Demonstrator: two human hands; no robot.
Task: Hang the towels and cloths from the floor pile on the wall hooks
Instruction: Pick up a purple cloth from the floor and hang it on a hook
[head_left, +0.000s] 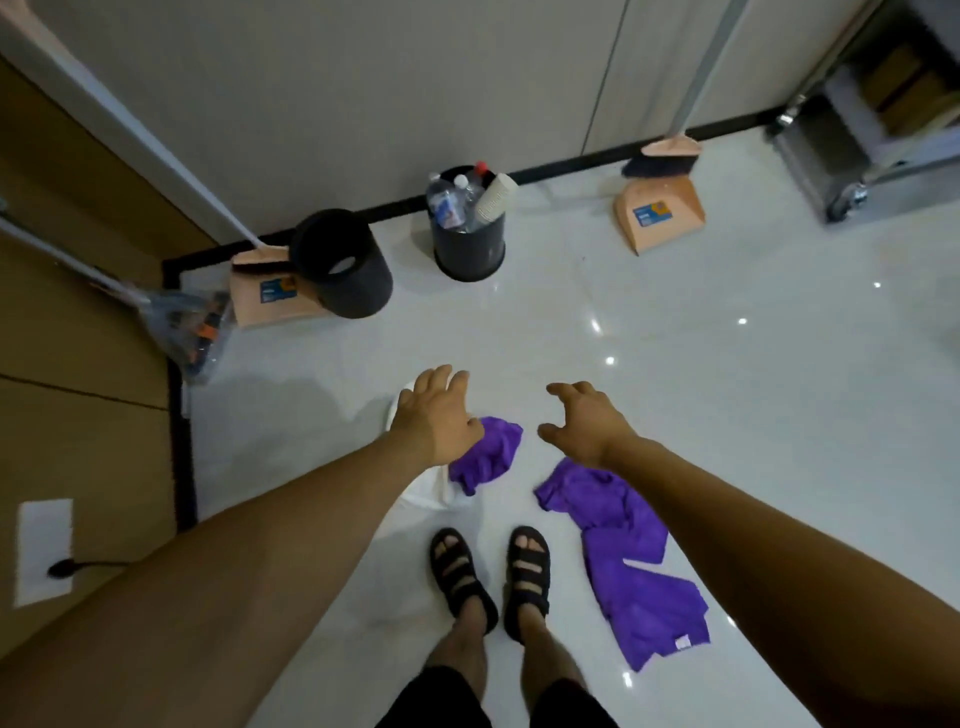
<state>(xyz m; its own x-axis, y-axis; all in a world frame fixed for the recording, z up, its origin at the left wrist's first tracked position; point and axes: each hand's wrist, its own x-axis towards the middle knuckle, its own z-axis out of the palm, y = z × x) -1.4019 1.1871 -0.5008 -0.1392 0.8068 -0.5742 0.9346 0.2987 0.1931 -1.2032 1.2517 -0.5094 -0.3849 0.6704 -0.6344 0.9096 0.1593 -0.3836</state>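
We are lowering our left hand and right hand, spread and empty, risking snagging the smaller purple cloth together with the white towel.

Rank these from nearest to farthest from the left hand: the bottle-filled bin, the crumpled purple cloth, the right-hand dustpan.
1. Crumpled purple cloth, just beside the left hand.
2. Bottle-filled bin, ahead by the wall.
3. Right-hand dustpan, farther right along the wall.
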